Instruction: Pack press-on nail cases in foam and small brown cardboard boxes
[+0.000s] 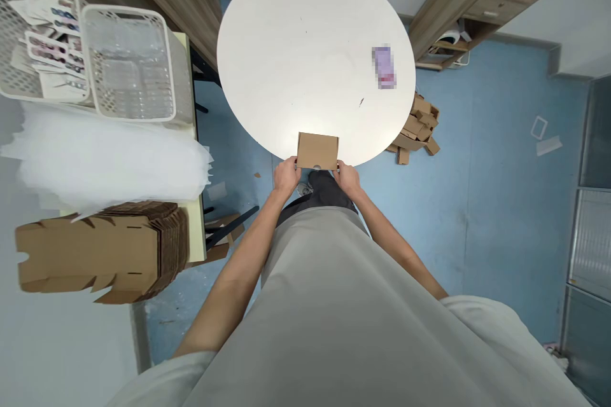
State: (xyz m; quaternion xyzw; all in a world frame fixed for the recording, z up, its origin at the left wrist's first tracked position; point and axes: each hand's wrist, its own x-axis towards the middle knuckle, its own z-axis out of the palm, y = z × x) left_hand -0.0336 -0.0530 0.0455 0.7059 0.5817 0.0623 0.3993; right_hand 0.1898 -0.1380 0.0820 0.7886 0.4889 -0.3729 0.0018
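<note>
A small brown cardboard box (317, 150) sits at the near edge of a round white table (305, 44). My left hand (286, 176) grips the box's left near corner with curled fingers. At the box's right near corner, my right hand (348, 177) holds on the same way. Both forearms reach forward from my body towards the table's edge.
A pixelated purple object (384, 67) lies on the table's right side. At my left, a side table carries two white baskets (128, 63), white foam sheets (105, 156) and a stack of flat cardboard blanks (102, 251). Folded boxes (417, 130) are piled on the blue floor.
</note>
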